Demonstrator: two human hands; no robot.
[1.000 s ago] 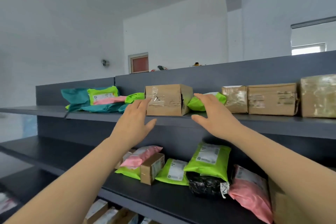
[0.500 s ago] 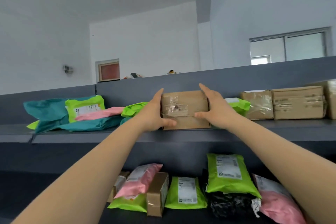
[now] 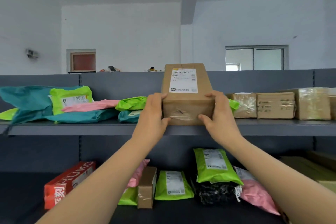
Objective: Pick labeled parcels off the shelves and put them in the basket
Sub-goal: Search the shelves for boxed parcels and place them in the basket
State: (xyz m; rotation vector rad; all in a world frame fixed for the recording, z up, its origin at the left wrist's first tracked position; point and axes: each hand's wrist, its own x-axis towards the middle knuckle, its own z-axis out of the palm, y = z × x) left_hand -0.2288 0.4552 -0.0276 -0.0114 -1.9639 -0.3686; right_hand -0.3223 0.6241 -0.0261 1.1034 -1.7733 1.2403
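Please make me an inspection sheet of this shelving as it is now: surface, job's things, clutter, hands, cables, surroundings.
Surface: dark grey upper shelf and lower shelf, both loaded.
Job's things: cardboard box, white label on its top face, at the upper shelf's front edge; basket not in view.
Clutter: green, teal and pink mailers, taped boxes, a red carton.
Hands: left hand and right hand grip the box's sides.
Cables: nothing seen.
Surroundings: white walls, a window.

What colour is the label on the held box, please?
The label on the box is white with a yellow strip on top; head view.
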